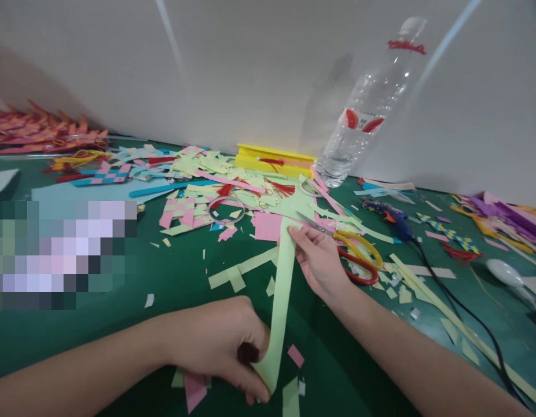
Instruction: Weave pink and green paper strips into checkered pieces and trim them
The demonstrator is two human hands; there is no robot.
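A long pale green paper strip (282, 295) stretches between my two hands above the dark green tabletop (164, 284). My left hand (233, 347) pinches its near end, where the paper bends to the left. The far end is gripped between the thumb and fingers of my right hand (316, 255). Just beyond my right hand lie scissors (359, 249) with one yellow and one red handle. Under the strip's far end is a pink paper square (267, 226). Small pink and green scraps (296, 355) lie close to my left hand.
Paper cuttings (207, 162) heap along the wall beside a yellow folded piece (272, 161) and a tape roll (226, 209). A clear bottle (367, 110) leans on the wall. At right are a corded glue gun (392, 219) and a white spoon (506, 272). A blurred patch covers the left.
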